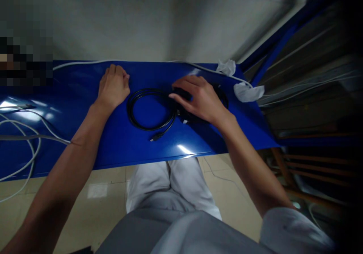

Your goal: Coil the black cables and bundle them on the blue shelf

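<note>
Right hand (197,97) arched over dark bundle (188,116); whether gripping, cannot tell. Left hand (113,85) curled into loose fist near back edge of blue table (119,148). Black cable coil (130,110) between hands, plug (155,137) pointing frontward, blue surface showing before front edge. White cord (79,62) along back; crumpled plastic (248,92) at right end; pale cables (28,137) reach left forearm.

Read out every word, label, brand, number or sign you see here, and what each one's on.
No text can be read anywhere.
Coiled black cable and its plug: no legible marking.
Small white patch by the right hand: too small and blurred to tell.
Crumpled white pieces: no print visible.
</note>
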Motion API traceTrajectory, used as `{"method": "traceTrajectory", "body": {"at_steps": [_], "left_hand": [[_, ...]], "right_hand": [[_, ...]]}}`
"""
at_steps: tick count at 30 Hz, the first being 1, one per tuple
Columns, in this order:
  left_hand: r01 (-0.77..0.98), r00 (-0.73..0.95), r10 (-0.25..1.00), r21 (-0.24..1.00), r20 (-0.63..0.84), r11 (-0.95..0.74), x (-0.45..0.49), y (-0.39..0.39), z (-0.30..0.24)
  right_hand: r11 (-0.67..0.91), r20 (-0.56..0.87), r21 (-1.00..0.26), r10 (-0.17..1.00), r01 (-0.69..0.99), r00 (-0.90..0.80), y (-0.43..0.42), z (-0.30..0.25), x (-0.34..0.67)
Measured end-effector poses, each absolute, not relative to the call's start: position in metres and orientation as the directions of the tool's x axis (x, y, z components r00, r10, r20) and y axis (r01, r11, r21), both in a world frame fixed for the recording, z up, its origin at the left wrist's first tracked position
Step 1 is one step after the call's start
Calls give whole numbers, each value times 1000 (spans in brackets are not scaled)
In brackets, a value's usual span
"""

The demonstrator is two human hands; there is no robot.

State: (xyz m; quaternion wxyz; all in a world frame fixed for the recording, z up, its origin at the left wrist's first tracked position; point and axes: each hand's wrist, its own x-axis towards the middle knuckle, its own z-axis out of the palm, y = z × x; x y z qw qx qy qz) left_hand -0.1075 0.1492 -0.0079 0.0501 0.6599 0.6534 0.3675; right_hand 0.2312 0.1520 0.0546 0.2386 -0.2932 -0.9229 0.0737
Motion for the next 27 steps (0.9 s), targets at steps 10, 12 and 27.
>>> {"method": "traceTrajectory", "body": {"at_steps": [10, 12, 27], "left_hand": [[945, -100, 931, 327, 350, -22, -87, 133, 12], [937, -100, 913, 347, 396, -48, -84, 132, 16], [882, -96, 886, 451, 454, -136, -60, 124, 28]], "right_hand": [[723, 326, -241, 688, 647, -648, 109, 18, 365], [746, 337, -221, 663, 628, -669, 104, 16, 365], [781, 442, -48, 576, 623, -688, 102, 12, 352]]}}
